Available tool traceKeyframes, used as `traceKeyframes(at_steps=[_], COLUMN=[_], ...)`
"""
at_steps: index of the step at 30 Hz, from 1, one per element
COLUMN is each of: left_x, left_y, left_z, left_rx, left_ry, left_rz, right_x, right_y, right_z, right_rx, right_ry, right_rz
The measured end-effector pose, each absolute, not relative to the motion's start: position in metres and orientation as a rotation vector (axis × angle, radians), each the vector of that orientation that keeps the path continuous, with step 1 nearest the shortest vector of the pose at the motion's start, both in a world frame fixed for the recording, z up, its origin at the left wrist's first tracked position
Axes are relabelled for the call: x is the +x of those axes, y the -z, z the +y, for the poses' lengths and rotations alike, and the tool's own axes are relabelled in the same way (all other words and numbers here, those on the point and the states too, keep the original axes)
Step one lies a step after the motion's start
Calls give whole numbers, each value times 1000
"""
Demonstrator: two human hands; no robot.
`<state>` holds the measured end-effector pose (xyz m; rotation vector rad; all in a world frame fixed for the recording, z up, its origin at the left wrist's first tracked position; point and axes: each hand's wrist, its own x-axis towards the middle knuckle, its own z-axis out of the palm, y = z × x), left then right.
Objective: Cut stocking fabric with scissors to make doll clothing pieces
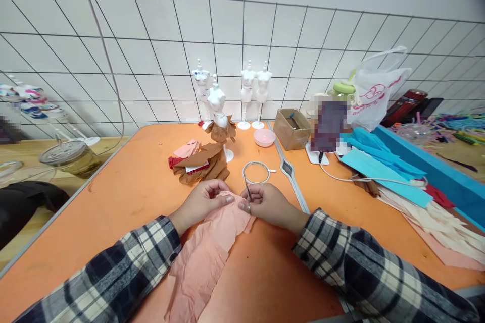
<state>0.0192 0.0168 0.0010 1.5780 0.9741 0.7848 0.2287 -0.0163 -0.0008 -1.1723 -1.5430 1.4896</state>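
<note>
A long strip of wrinkled pink crepe paper (212, 252) runs from my fingers down toward the front edge of the orange table. My left hand (206, 202) is closed, with thumb and fingers pinching the strip's upper edge. Close beside it, my right hand (267, 204) is closed on the same edge, gathered between its fingertips. A thin dark length, like wire or a slim tool (247, 187), sticks up from the right fingers; its kind I cannot make out. Just beyond the hands lies a coil of thin wire (256, 172).
Small white mannequins (216, 98) stand at the back, one with brown crumpled paper around its base. Folded brown paper (206, 161), a pink bowl (264, 137), a cardboard box (291, 128) and a blurred phone on a stand (329, 126) surround the work area. Coloured papers (390, 176) lie right.
</note>
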Motion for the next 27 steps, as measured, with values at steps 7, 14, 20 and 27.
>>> traceKeyframes(at_steps=[7,14,20,27], left_x=[12,16,15,12], left_y=[2,-8,-3,-2], left_z=[23,15,16,18], left_rx=[1373,1202,1255,1238], left_ry=[-993,-628,-643,-623], left_rz=[1020,729,770,820], right_x=[230,221,221,221], right_y=[2,-4,-2,3], right_z=[-14,-20,-24,-24], right_rx=[-1258,-1190,-1247,-1181], right_ry=[-1416,-1383,-1409,-1315], right_rz=[-1577,-1426,-1476,-1597])
